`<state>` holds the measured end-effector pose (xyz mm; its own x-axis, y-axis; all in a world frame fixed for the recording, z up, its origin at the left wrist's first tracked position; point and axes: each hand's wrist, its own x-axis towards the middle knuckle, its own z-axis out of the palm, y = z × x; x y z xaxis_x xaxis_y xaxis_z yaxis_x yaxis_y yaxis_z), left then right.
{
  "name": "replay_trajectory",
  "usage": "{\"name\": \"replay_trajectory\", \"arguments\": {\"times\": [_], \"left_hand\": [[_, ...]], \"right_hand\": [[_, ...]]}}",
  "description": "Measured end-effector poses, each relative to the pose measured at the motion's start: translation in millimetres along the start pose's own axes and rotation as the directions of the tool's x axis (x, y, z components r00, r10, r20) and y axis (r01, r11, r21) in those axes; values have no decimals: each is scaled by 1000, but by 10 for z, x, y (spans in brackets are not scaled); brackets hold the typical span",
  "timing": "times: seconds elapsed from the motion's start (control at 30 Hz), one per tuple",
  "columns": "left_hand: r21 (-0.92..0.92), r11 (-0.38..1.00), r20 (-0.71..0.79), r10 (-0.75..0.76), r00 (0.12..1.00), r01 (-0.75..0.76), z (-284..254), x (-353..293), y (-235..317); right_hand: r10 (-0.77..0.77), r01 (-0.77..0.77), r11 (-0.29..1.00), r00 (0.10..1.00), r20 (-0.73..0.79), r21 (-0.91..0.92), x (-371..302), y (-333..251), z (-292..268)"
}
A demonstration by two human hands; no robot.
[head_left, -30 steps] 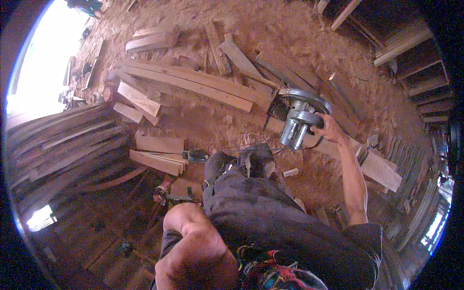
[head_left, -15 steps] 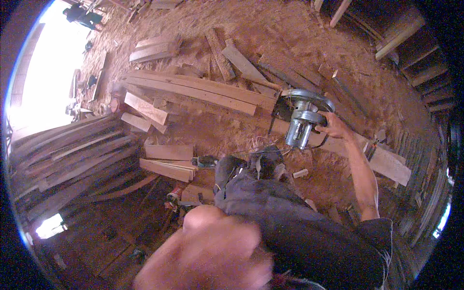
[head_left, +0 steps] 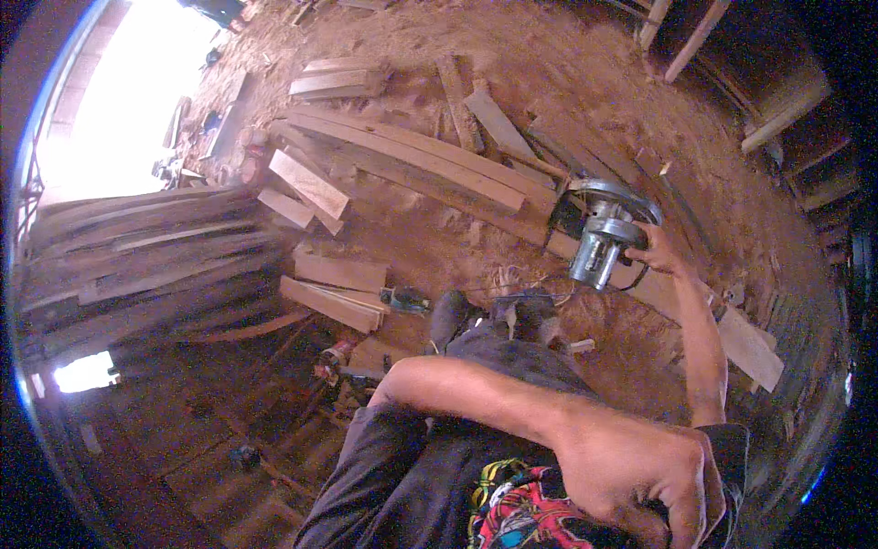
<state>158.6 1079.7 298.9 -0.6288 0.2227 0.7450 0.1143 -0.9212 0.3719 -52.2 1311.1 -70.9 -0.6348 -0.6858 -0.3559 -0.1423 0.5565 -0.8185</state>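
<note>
My right hand [head_left: 657,252] is closed round the handle of a silver circular saw [head_left: 599,247], with the arm stretched out ahead and to the right. The saw rests at the end of long wooden boards [head_left: 412,156], its round guard on the far side. Across my chest, my left hand [head_left: 640,476] is bent over beside my right sleeve [head_left: 727,457]. Its fingers are curled in, and whatever they may hold is hidden. Below that wrist, a coloured print [head_left: 521,508] shows on my dark shirt.
Short planks [head_left: 311,188] and offcuts lie on the sawdust-covered floor [head_left: 439,252]. Stacked boards [head_left: 137,238] fill the left side. A second power tool [head_left: 337,357] sits near the short boards, left of my legs. Timber posts [head_left: 700,41] stand at the far right.
My left hand, blurred low in the middle earlier, has swung right across my chest toward the right sleeve. The view has shifted; my right hand still grips the saw.
</note>
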Motion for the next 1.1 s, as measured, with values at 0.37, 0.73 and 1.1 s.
{"name": "replay_trajectory", "arguments": {"times": [0.37,0.73,1.1], "left_hand": [[265,940,46,209,977,-214,810,-8,-459],[404,847,135,318,938,-345,1082,-301,-267],[617,641,148,476,867,-456,1061,-55,-541]], "right_hand": [[-33,30,991,999,-24,-132,-38,179,-160],[-46,45,997,999,3,61,4,85,-60],[30,-27,996,999,35,-84,61,7,-121]]}}
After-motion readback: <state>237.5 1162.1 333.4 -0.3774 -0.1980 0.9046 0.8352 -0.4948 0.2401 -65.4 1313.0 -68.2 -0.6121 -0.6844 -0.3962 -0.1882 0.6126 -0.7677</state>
